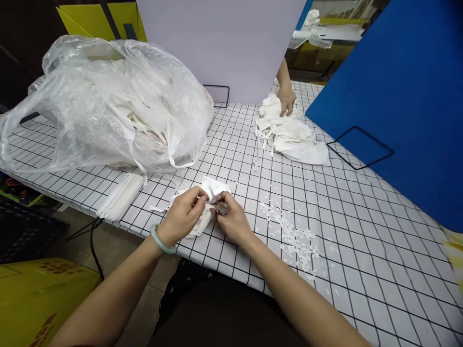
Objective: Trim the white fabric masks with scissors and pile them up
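My left hand (183, 214), with a pale green bangle (161, 239) at its wrist, pinches a small piece of white cloth (214, 184) near the table's front edge. Close beside it, my right hand (233, 219) also has its fingers closed on the cloth. Part of the cloth rests on the table under my hands, and a thin white strap (157, 209) sticks out to the left. What lies exactly between the fingertips is too small to make out. Many small white pieces (289, 231) are scattered to the right of my right hand.
A big clear plastic bag (119, 96) full of white cloth items fills the back left. In front of it lies a white device with a cord (121, 196). Grey (220, 48) and blue (405, 111) panels stand behind. Another person's hand (287, 99) touches a white cloth pile (289, 132).
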Demonstrator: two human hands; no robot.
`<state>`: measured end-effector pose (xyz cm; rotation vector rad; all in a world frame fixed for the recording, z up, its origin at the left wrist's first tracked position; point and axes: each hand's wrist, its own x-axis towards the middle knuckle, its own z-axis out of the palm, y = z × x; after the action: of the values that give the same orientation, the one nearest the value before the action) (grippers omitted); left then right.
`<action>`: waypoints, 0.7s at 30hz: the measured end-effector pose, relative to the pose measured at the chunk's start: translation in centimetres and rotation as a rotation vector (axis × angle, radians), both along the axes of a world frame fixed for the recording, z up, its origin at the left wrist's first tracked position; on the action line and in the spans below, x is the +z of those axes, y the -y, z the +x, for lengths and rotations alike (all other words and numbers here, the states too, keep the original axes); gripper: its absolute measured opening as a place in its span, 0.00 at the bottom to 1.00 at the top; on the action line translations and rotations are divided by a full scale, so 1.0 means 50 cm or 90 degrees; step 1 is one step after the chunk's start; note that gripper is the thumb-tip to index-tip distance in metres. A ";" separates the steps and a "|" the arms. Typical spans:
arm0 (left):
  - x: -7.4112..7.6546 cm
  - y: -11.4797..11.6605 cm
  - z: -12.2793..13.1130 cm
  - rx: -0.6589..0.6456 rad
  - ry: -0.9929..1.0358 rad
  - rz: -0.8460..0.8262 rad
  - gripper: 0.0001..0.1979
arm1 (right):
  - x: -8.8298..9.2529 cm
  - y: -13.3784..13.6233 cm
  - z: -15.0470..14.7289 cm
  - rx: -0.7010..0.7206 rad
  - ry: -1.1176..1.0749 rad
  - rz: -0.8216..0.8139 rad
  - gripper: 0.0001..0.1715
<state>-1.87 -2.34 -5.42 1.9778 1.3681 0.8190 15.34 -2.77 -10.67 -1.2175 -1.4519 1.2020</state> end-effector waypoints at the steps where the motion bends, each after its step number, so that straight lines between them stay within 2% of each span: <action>1: -0.003 -0.001 -0.004 -0.005 -0.027 -0.024 0.08 | -0.002 -0.004 0.000 0.002 0.002 -0.005 0.11; 4: -0.028 0.003 -0.015 -0.028 -0.102 -0.036 0.05 | -0.002 -0.009 0.023 -0.005 -0.020 -0.021 0.11; 8: -0.067 0.011 -0.015 -0.045 -0.133 -0.050 0.09 | 0.006 0.007 0.049 -0.003 -0.027 -0.080 0.10; 11: -0.076 0.009 -0.013 -0.048 -0.173 -0.032 0.06 | 0.007 0.021 0.042 -0.034 -0.005 -0.082 0.10; 13: -0.067 0.006 -0.014 -0.045 -0.169 -0.020 0.05 | 0.009 0.026 0.031 -0.056 -0.001 -0.073 0.11; 16: -0.030 0.008 -0.012 -0.036 -0.070 -0.008 0.09 | 0.020 0.027 0.016 -0.072 -0.014 -0.015 0.14; 19: 0.014 0.013 -0.004 -0.026 0.060 -0.029 0.09 | 0.032 0.025 0.010 -0.023 -0.024 0.034 0.15; 21: 0.034 0.015 -0.001 -0.030 0.130 -0.101 0.09 | 0.035 0.023 0.015 0.000 -0.002 0.035 0.13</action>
<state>-1.93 -3.11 -3.71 1.7478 1.2247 0.8390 16.09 -3.90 -8.93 -1.1770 -1.4739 1.1562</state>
